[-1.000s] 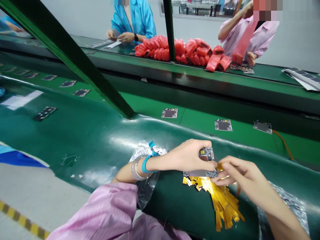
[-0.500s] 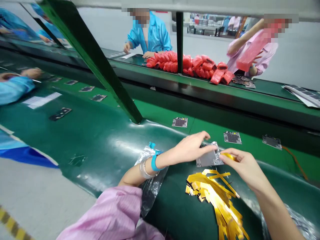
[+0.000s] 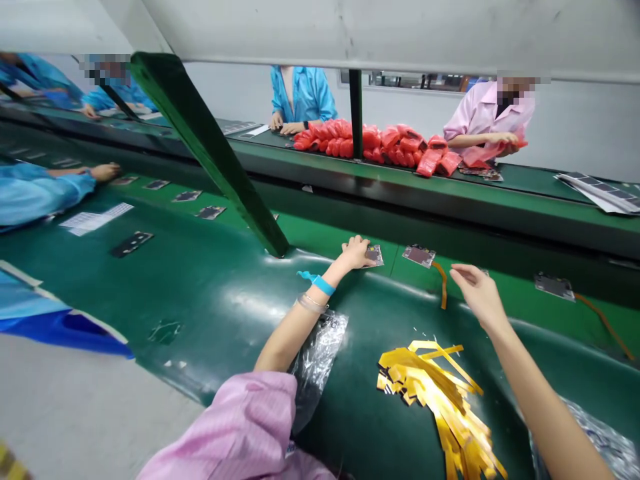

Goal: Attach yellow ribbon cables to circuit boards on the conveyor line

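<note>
My left hand (image 3: 357,253) reaches out to the green belt, its fingers closed on the left edge of a small circuit board (image 3: 375,255). To its right lies a second circuit board (image 3: 419,255) with an orange flex cable (image 3: 443,283) hanging from it towards me. My right hand (image 3: 477,291) hovers right of that cable, fingers loosely extended and nothing visible in them; it mostly covers another board behind it. Nearer to me, a pile of gold flex cables (image 3: 440,400) is spread on the green mat (image 3: 360,400).
Farther right sits a board (image 3: 554,285) with its own orange cable. A crumpled clear bag (image 3: 320,360) lies under my left forearm. A slanted green post (image 3: 215,160) rises left of my left hand. Co-workers sit across the line behind red wrapped packs (image 3: 380,143).
The board that was between my hands now lies on the belt with an orange cable attached. My left hand has moved away to another board; my right hand has let go.
</note>
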Demonstrator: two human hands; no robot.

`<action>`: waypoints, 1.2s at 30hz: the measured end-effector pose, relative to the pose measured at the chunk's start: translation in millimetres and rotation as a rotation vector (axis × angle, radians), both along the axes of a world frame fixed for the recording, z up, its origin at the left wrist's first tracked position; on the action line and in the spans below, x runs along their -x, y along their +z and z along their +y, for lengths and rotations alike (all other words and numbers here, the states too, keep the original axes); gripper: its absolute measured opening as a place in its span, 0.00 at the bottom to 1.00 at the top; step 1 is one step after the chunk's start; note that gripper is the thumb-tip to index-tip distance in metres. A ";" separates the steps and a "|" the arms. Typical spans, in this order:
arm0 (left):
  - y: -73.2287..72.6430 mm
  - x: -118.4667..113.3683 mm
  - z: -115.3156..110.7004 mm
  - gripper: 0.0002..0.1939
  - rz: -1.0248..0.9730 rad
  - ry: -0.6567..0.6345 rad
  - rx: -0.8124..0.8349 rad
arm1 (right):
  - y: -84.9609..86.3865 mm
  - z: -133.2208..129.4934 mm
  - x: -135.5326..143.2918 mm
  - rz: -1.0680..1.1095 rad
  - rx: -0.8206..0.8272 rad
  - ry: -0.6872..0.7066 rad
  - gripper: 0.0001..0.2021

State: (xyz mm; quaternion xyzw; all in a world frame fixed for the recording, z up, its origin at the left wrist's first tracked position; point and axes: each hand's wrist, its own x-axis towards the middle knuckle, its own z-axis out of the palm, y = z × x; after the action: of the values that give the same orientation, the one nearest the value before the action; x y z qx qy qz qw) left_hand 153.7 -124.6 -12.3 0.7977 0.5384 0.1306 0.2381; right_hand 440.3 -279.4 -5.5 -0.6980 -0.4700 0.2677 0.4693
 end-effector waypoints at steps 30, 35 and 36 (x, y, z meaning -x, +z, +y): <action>97.7 -34.9 -176.5 0.18 -0.892 -0.246 0.626 | 84.2 -118.8 66.4 -0.569 -0.550 0.206 0.11; 101.0 -34.4 -148.3 0.13 -1.160 -0.115 1.064 | 81.9 -117.4 63.9 -0.401 -0.395 0.232 0.05; 102.2 -33.3 -145.0 0.12 -1.187 -0.081 1.060 | 77.8 -114.8 64.6 -0.411 -0.297 0.313 0.03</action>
State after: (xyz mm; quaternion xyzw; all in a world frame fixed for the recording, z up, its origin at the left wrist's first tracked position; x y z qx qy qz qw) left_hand 187.0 -269.6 89.9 0.3943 0.2827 0.2513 0.8375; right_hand 375.8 -394.2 72.3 -0.5802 -0.6912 0.1180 0.4145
